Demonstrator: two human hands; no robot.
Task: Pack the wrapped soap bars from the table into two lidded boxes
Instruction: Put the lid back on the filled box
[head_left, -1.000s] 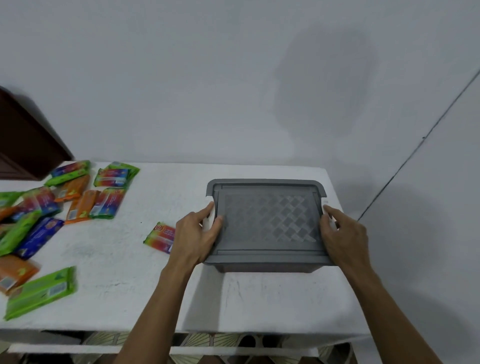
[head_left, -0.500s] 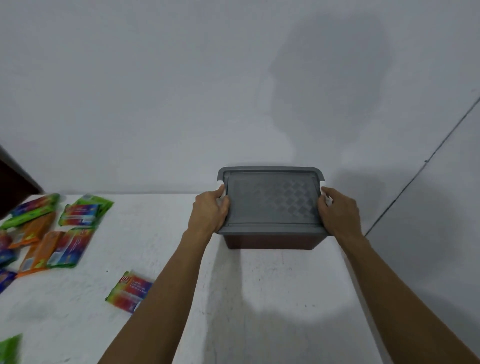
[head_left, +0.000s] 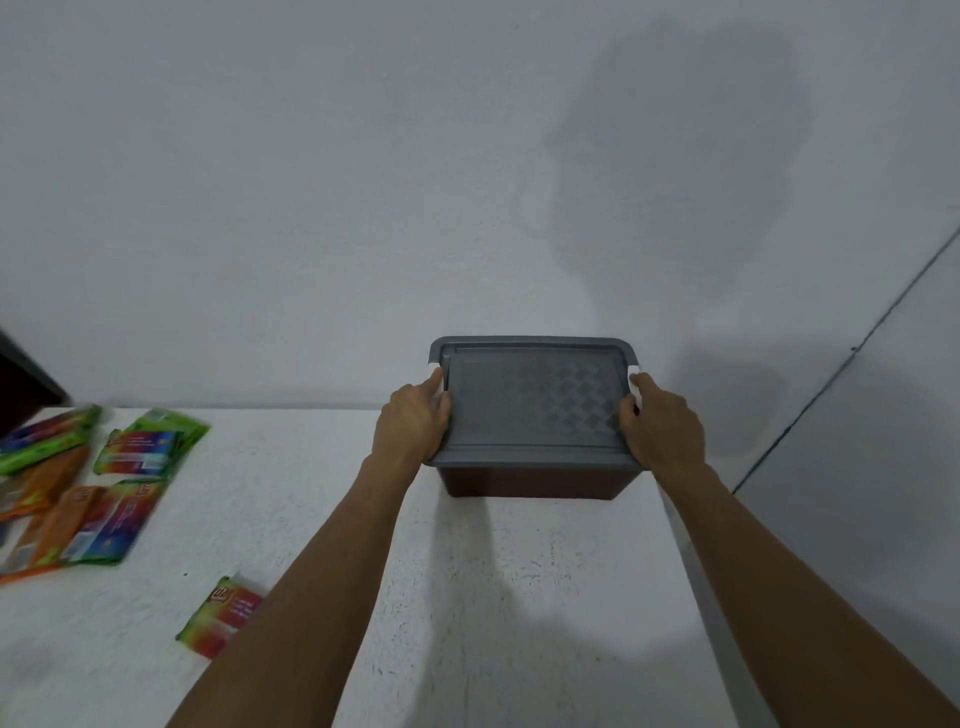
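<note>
A box with a grey patterned lid (head_left: 532, 402) and a dark brown body sits at the far right of the white table (head_left: 519, 597), close to the wall. My left hand (head_left: 413, 421) grips its left edge and my right hand (head_left: 662, 423) grips its right edge, thumbs on the lid. White clips show at both sides. One wrapped soap bar (head_left: 221, 616) lies alone near my left forearm. Several more wrapped soap bars (head_left: 98, 488), green, orange and multicoloured, lie in a loose pile at the far left.
The table's right edge (head_left: 691, 571) runs just beside the box, with a grey wall beyond it. A dark brown piece of furniture (head_left: 21, 379) stands at the far left behind the soap pile.
Both hands have carried the lidded box away from me, from the middle front of the table to its far right corner by the wall. The view has tilted up.
</note>
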